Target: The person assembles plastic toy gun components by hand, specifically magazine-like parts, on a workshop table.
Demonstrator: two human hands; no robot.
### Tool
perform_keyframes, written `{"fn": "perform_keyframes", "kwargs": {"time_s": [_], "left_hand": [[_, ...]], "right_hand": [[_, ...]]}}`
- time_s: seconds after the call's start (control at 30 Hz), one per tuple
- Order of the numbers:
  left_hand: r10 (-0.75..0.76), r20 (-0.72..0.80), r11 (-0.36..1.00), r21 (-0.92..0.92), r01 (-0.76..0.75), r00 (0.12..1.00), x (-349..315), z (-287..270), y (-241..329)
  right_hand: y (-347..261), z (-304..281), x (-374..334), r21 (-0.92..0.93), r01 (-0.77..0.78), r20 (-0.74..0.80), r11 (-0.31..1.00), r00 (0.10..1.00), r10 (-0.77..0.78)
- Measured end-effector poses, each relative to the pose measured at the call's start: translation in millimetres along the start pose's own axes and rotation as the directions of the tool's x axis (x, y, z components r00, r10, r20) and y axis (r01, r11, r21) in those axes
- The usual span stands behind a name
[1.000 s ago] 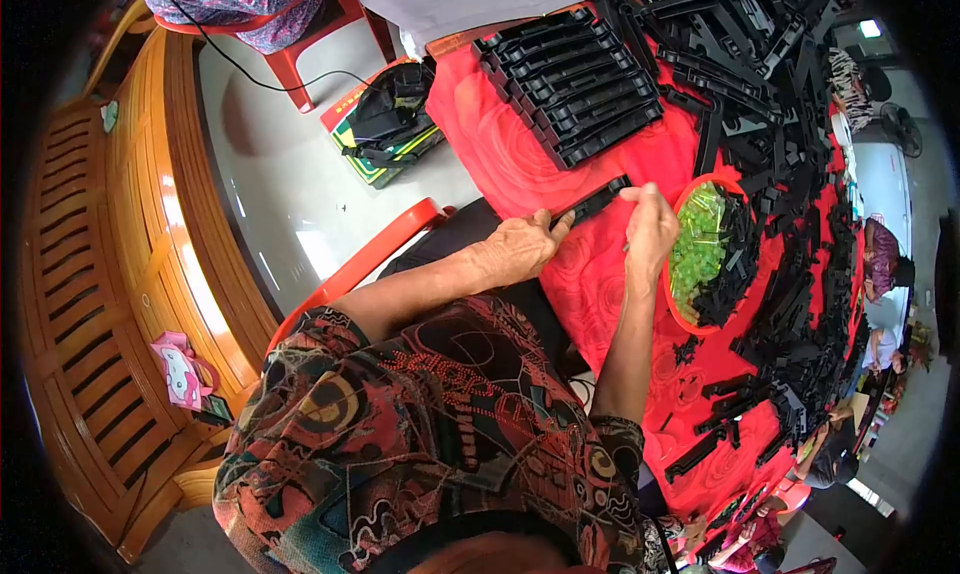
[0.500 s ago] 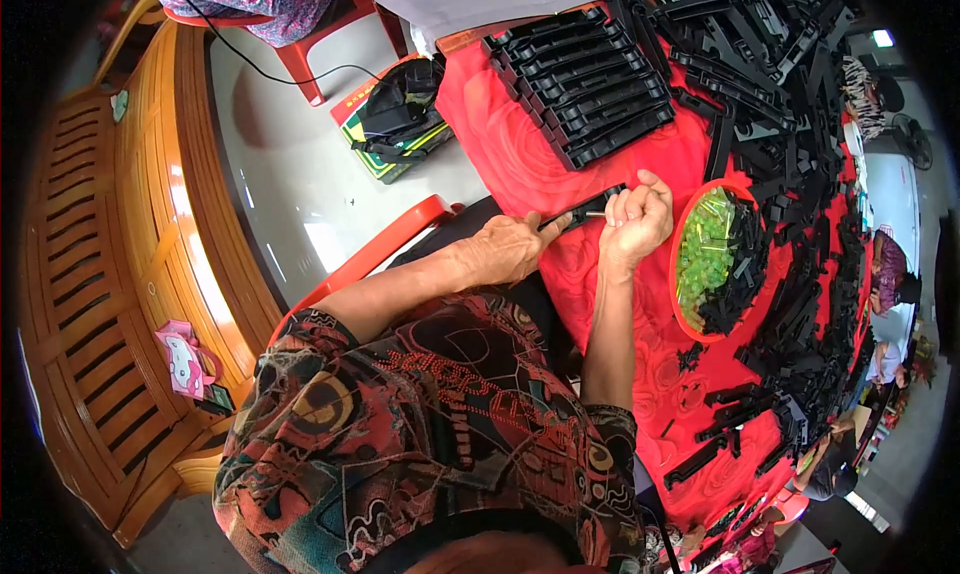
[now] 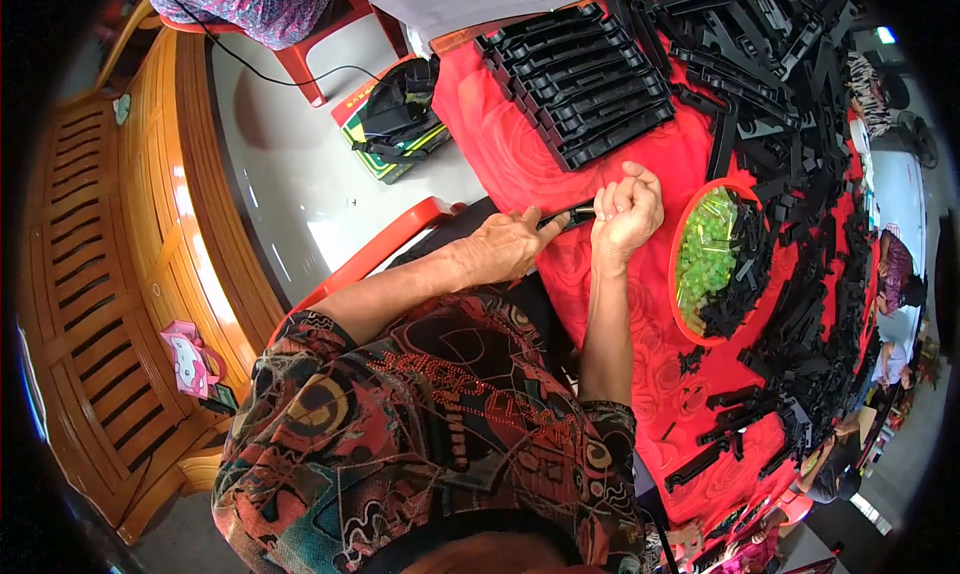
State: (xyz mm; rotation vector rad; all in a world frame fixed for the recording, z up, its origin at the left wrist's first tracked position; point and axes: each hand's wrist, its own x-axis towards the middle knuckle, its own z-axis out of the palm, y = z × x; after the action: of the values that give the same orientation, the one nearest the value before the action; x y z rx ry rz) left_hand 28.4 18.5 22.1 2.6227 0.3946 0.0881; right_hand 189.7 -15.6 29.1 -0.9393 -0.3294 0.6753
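My left hand point(image 3: 505, 244) is closed, its thumb and fingers pinching a narrow black plastic part point(image 3: 556, 222) at the edge of the red-covered table. Most of that part is hidden by my hands. Beside it, my right hand point(image 3: 628, 214) is curled into a fist around a slim, rod-like tool point(image 3: 586, 214). Only a short pale length of the tool shows, pointing at the black part; its kind cannot be made out. Just beyond my hands sits a neat stack of long black plastic parts point(image 3: 585, 89).
An orange basin point(image 3: 686, 319) right of my hands holds small green pieces point(image 3: 706, 249) and black pieces. Loose black parts point(image 3: 760, 84) heap across the red tablecloth point(image 3: 500, 139). Left are a red chair point(image 3: 400, 229), a black bag point(image 3: 400, 114) on a box and a wooden bench point(image 3: 95, 304). People sit farther right.
My right hand has moved slightly left, closer to my left hand, and less of the tool's shaft shows. My left hand stays almost in place on the black part.
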Motion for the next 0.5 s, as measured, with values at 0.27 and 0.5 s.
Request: {"fn": "perform_keyframes", "kwargs": {"time_s": [0.27, 0.5], "left_hand": [[0.008, -0.041, 1.000, 0.027, -0.007, 0.999, 0.9, 3.9, -5.1], [0.009, -0.022, 0.999, 0.034, -0.008, 1.000, 2.0, 4.2, -4.9]], "right_hand": [[1.5, 0.8, 4.0, -0.011, -0.014, 0.028, 1.000, 1.000, 0.014], [1.3, 2.8, 4.6, -0.052, -0.023, -0.013, 0.998, 1.000, 0.022]]}}
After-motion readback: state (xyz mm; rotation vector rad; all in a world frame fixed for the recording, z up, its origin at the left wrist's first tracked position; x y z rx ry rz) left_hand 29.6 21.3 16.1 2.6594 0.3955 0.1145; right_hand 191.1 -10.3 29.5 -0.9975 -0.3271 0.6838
